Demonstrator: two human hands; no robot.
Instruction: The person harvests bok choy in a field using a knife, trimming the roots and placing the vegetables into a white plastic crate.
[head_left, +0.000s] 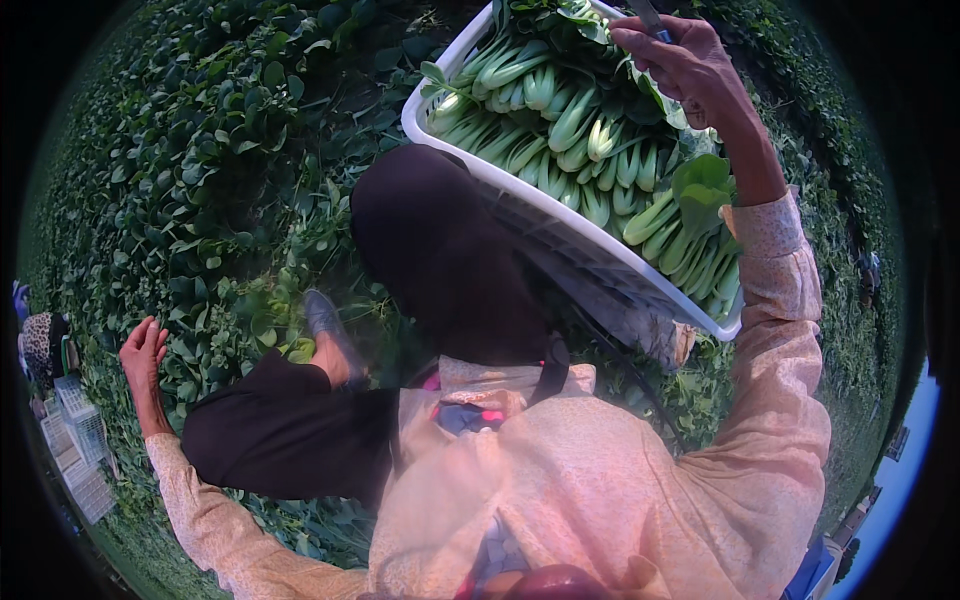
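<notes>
My right hand (679, 67) is over the far right part of a white plastic crate (517, 180), gripping a knife (651, 16) whose upper end runs out of the picture. Rows of bok choy (574, 124) fill the crate, their pale stalk bases mostly turned towards me. Broad leaves (701, 184) lie on the bunches near my right wrist. Away to the left, my left hand (142, 346) hangs above low leafy plants, with its fingers loosely extended and nothing visible in them.
My bent knee (427, 217) is against the crate's near side. A pale sack (637, 330) lies under the crate's right end. Dense leafy crop (202, 165) covers the left ground. Stacked white crates (79, 435) stand at far left, near a person (45, 341).
</notes>
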